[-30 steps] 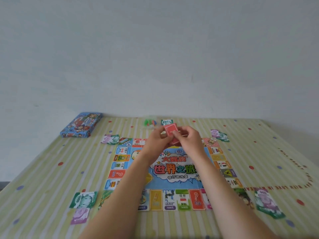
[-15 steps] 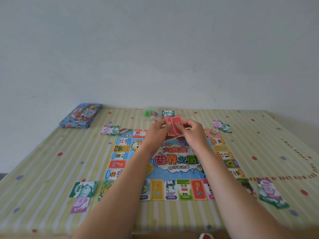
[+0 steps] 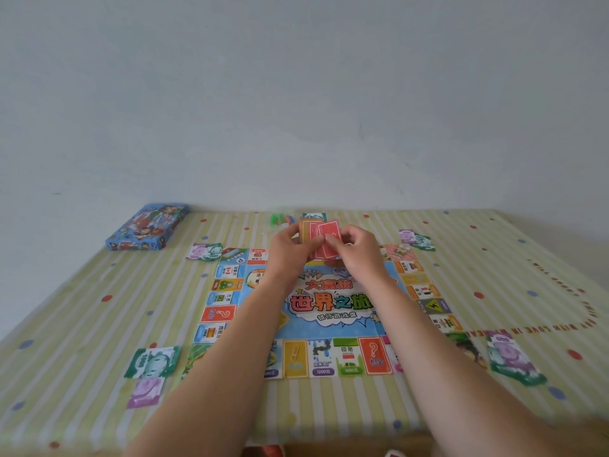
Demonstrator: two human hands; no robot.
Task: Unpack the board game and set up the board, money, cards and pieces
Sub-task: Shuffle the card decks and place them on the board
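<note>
The game board lies unfolded in the middle of the table. Above its far edge both hands hold a small stack of red and orange cards. My left hand grips the stack from the left. My right hand pinches the front red card from the right. Paper money lies in small piles at four places: front left, front right, back left and back right. Small coloured pieces sit at the far edge, partly hidden behind the cards.
The blue game box lies at the back left corner. The striped, dotted tablecloth covers the table, which stands against a plain wall. Another card or note peeks out behind the held cards. The table's front edge runs near the bottom.
Both hands with the cards have moved farther from me towards the board's far edge, and the cards are now fanned apart, with an orange one showing on the left.
</note>
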